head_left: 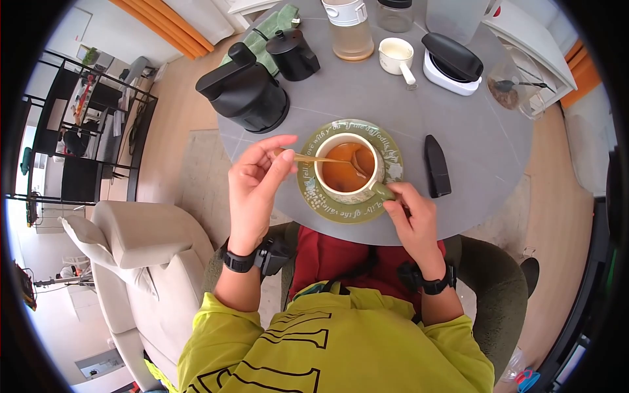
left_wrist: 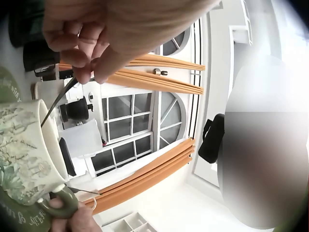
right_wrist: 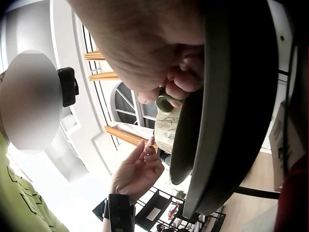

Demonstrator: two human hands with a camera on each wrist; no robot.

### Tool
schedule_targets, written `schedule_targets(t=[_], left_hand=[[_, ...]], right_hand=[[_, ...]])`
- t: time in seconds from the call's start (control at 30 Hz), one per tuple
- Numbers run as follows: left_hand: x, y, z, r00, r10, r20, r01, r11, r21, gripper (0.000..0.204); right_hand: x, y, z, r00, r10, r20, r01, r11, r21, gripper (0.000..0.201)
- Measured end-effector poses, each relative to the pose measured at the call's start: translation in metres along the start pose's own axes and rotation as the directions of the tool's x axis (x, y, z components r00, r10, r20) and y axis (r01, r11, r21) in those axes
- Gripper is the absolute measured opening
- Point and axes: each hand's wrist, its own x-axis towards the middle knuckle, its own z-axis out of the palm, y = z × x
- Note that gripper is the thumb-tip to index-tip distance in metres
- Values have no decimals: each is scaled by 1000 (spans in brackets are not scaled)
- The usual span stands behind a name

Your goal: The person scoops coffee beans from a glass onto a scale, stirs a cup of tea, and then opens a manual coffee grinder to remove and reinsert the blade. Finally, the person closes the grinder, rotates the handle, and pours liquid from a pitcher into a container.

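Note:
A cup [head_left: 349,196] of reddish-brown liquid stands on a green saucer [head_left: 308,190] with white lettering round its rim. Between thumb and fingers, my left hand [head_left: 254,183] pinches the handle of a gold-coloured spoon [head_left: 318,158], whose bowl dips into the liquid. From the right, my right hand [head_left: 416,219] grips the cup's green handle [head_left: 382,190]. The left wrist view shows leaf patterns on the cup's outer wall, with the spoon's shaft slanting in over the rim. In the right wrist view, fingertips meet at the ring-shaped handle [right_wrist: 166,102].
Left of the saucer stands a black kettle-like vessel [head_left: 246,98], with a smaller black pot [head_left: 293,57] behind. A glass jar [head_left: 347,33], white handled cup [head_left: 396,56] and white scale [head_left: 452,77] line the back. A black elongated object [head_left: 436,165] lies right of the saucer.

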Motion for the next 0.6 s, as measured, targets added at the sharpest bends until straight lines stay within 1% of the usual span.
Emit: schedule_targets(t=[0.17, 0.23, 0.27, 0.33, 0.37, 0.43, 0.47, 0.53, 0.57, 0.6], left_hand=[[0, -3, 6, 1000, -6, 10, 5, 1000, 22, 23], [-2, -6, 6, 999, 50, 18, -51, 994, 95, 21], [-3, -6, 5, 999, 49, 18, -50, 994, 92, 21], [-6, -2, 4, 995, 88, 40, -96, 964, 247, 18], [-6, -1, 4, 995, 87, 42, -95, 965, 246, 18], [-6, -1, 4, 985, 159, 61, -170, 944, 283, 17], [-5, -2, 5, 985, 159, 64, -171, 944, 282, 17], [-2, -6, 7, 968, 249, 22, -243, 918, 313, 15], [-1, -6, 8, 968, 249, 25, -245, 919, 310, 15], [-1, -7, 7, 942, 334, 27, -319, 869, 378, 14]], right_hand=[[0, -1, 1, 1000, 16, -10, -16, 1000, 21, 20], [1, -1, 2, 1000, 18, -11, -17, 1000, 25, 20], [1, -1, 2, 1000, 18, -13, -18, 999, 29, 19], [1, 0, 2, 1000, 18, -13, -18, 1000, 26, 19], [1, 0, 2, 1000, 17, -13, -17, 1000, 27, 19], [1, -1, 2, 1000, 20, -15, -20, 999, 30, 18], [1, -1, 2, 1000, 21, -16, -21, 999, 36, 18], [1, -2, 2, 1000, 12, -20, -11, 1000, 27, 18], [1, -2, 2, 1000, 2, -21, -2, 1000, 19, 18], [0, -2, 2, 1000, 4, -24, -4, 1000, 17, 18]])
